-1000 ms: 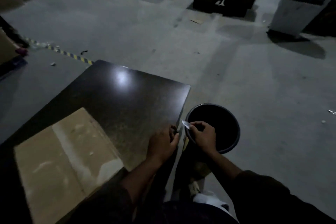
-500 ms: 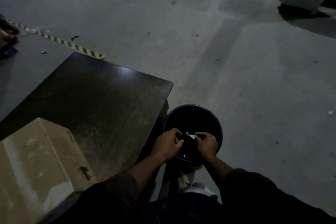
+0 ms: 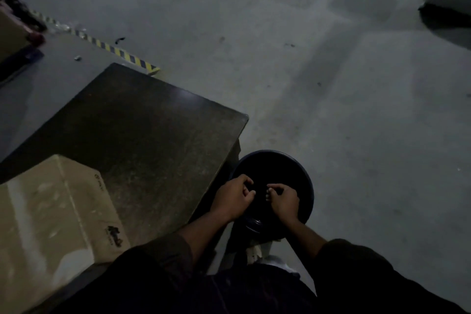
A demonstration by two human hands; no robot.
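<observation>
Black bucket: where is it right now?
In the head view, the black bucket sits on the floor, low and right of centre, beside the right edge of the dark table, with the left hand and the right hand over its opening.

Our left hand (image 3: 233,196) and right hand (image 3: 284,200) hover close together over the black bucket's (image 3: 280,154) mouth, fingers curled toward each other. We cannot tell whether they pinch anything. Left of them stands a dark table (image 3: 142,130) bearing a cardboard box (image 3: 51,211).
</observation>
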